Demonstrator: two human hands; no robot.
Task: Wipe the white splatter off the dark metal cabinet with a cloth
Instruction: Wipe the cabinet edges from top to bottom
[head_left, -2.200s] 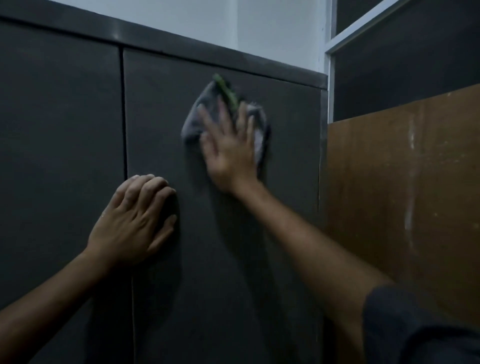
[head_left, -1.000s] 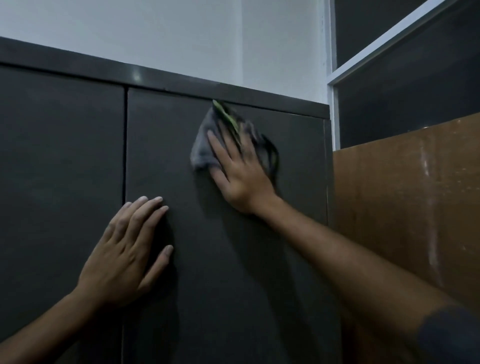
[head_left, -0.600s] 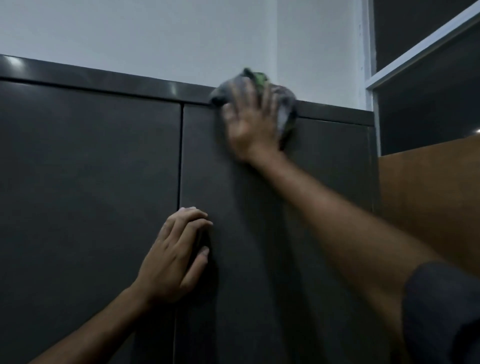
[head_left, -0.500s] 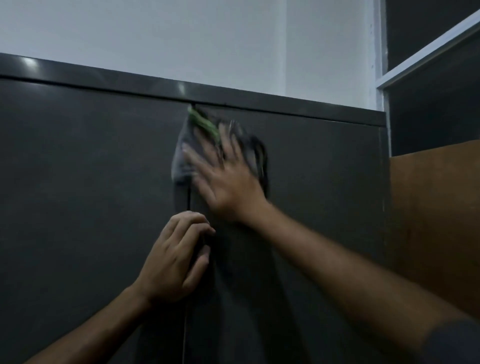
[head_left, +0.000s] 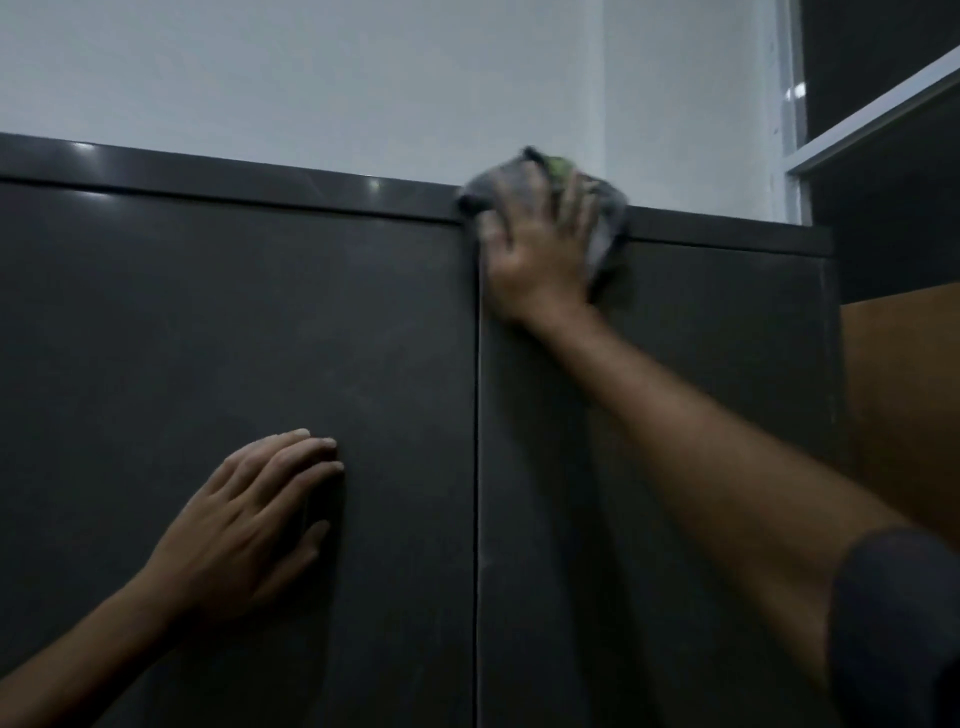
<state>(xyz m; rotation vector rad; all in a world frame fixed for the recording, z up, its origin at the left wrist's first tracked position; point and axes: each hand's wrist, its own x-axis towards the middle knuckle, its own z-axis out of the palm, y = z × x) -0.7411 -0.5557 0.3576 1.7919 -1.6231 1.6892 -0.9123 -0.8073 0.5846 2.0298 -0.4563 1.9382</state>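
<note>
The dark metal cabinet (head_left: 260, 322) fills the view, with two doors split by a vertical seam. My right hand (head_left: 535, 254) presses a grey cloth (head_left: 605, 218) with a green patch flat against the top of the right door and the cabinet's top rim, just right of the seam. Its fingers are straight and spread over the cloth. My left hand (head_left: 249, 525) rests flat on the left door, lower down, fingers straight. Faint pale smears show on the left door; no clear white splatter is visible in the dim light.
A white wall (head_left: 363, 78) rises behind the cabinet. To the right stand a brown wooden panel (head_left: 904, 405) and a dark window with a white frame (head_left: 878, 114). My dark sleeve (head_left: 893, 634) is at the lower right.
My right hand swept the cloth from the seam area up and right to the top rim. My left hand moved off the seam onto the left door, its fingers now flatter. The view shifted left.
</note>
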